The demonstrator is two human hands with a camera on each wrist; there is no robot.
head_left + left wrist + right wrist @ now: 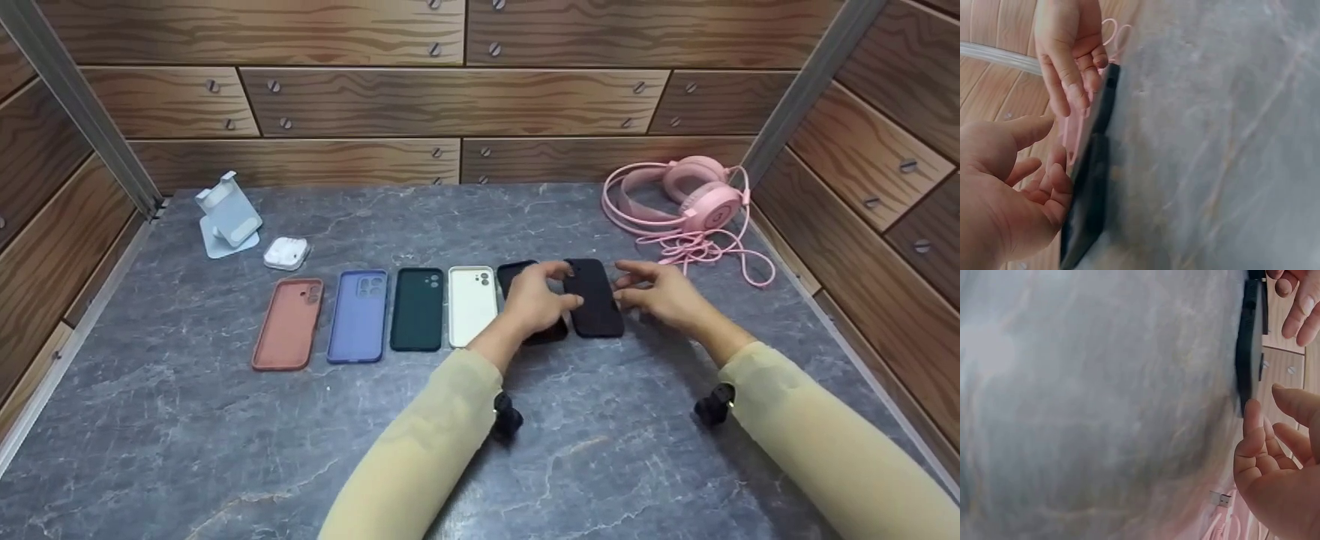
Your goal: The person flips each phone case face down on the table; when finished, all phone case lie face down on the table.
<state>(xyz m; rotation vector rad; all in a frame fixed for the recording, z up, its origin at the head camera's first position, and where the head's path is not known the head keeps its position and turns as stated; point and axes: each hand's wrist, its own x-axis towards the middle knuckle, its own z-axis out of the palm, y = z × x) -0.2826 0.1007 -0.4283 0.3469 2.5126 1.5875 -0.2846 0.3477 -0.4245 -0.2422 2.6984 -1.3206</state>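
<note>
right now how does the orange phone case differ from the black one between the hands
The orange case lies at the row's far left, untouched; the black case lies at the right end, between the left hand and right hand. The orange one shows its hollow inside; the black one appears to show its plain back. Both lie flat on the grey table.

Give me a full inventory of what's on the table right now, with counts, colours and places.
Phone cases: six in a row mid-table; from the left, terracotta, lilac, dark green, white, two black.
Phone stand: one, pale blue, far left.
Earbud case: one, white, beside the stand.
Headphones: one, pink, cabled, far right.
Table: grey marble.
Hands: left hand over one black case; right hand at the rightmost case's edge.
</note>
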